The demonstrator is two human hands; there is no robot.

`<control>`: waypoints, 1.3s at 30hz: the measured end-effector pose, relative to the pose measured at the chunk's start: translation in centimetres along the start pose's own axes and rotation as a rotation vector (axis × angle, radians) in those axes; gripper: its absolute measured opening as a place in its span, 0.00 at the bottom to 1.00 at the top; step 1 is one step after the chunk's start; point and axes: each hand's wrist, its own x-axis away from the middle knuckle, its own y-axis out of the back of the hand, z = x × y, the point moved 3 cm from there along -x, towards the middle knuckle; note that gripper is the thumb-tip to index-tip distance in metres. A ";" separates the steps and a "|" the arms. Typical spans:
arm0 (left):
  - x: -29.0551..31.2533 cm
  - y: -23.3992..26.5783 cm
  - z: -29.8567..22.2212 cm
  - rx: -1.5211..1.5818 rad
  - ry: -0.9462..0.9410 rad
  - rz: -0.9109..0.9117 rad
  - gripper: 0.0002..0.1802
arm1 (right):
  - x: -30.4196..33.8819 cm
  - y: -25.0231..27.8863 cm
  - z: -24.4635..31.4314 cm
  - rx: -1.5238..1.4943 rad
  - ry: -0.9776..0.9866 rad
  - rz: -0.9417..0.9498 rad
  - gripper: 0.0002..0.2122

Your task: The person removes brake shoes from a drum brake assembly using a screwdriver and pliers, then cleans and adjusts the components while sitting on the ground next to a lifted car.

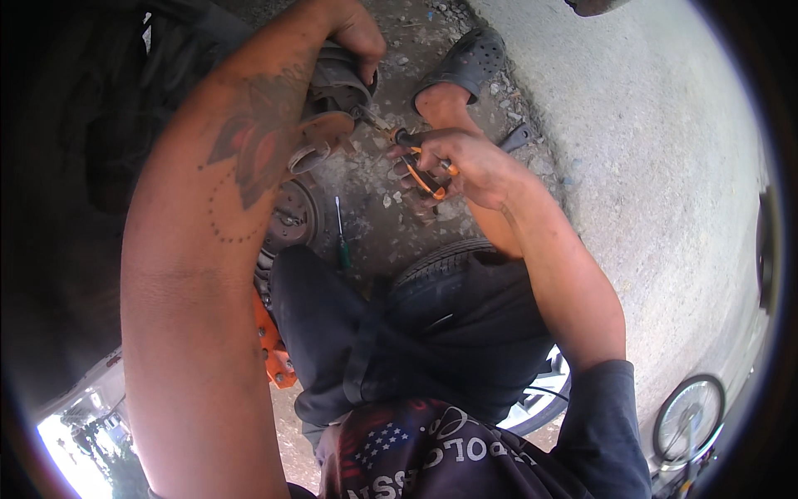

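Observation:
At the top, my left hand has its fingers curled over the edge of a curved metal brake shoe on a wheel hub assembly. Some of its fingers are hidden behind the part. A rusty hub flange sticks out just below. My right hand is closed round pliers with orange and black handles. The pliers' jaws reach left to the brake assembly, beside the lower edge of the shoe; what they pinch is too small to make out.
A screwdriver with a green handle lies on the gravelly ground beside a rusty round brake drum. A tyre lies by my legs. An orange metal jack-like part stands left of my knee. Concrete slab spans the right.

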 end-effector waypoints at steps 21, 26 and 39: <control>0.2 0.0 0.0 -0.042 -0.008 -0.012 0.30 | -0.7 -0.2 0.3 -0.048 0.170 -0.193 0.09; 0.5 0.3 0.0 -0.048 -0.007 -0.041 0.30 | -1.0 -1.7 -0.4 -0.118 0.197 -0.367 0.08; 2.1 0.4 -1.0 -0.125 0.002 -0.098 0.30 | -1.7 -4.9 -2.1 0.045 0.343 -0.575 0.13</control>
